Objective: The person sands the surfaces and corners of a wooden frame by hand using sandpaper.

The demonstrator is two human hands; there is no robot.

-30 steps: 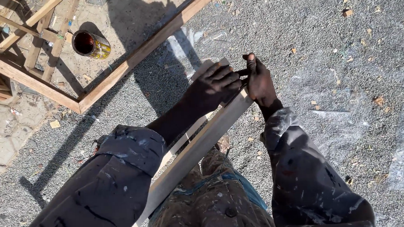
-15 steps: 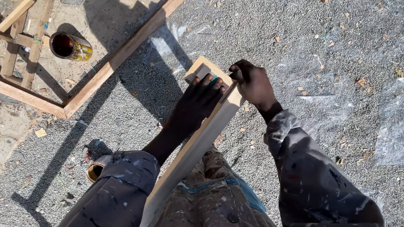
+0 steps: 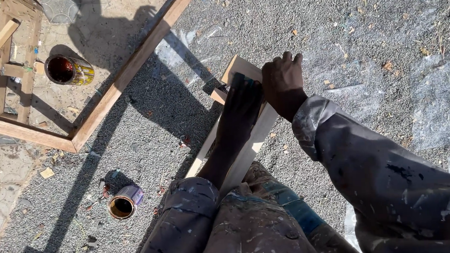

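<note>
Shifted since the earlier frame: left hand (image 3: 244,103) slid further up the wooden board (image 3: 250,135), right hand (image 3: 283,83) moved over the far end, second small tin now in view.

Left fingers (image 3: 246,85) laid flat and extended along the board face, pressing rather than gripping; whether anything lies beneath them cannot be told. Right fingers (image 3: 285,60) curled over the far right edge of the board, closed on it.

Board: pale, unfinished timber, long and narrow, propped slantwise from the lap down to the gravel ground (image 3: 372,24), far end resting there. Small offcut block (image 3: 218,95) at its left edge, touching or just beside.

Risks, as judged: board slipping on loose gravel if pressed hard; splinters to bare fingers from raw edges; open tin (image 3: 123,204) near the left knee liable to tipping by a leg or the board's near end.

Further out: larger tin of dark liquid (image 3: 68,70) inside the wooden frame (image 3: 126,75), top left, well apart. Paint-spattered sleeves and trousers noted.
</note>
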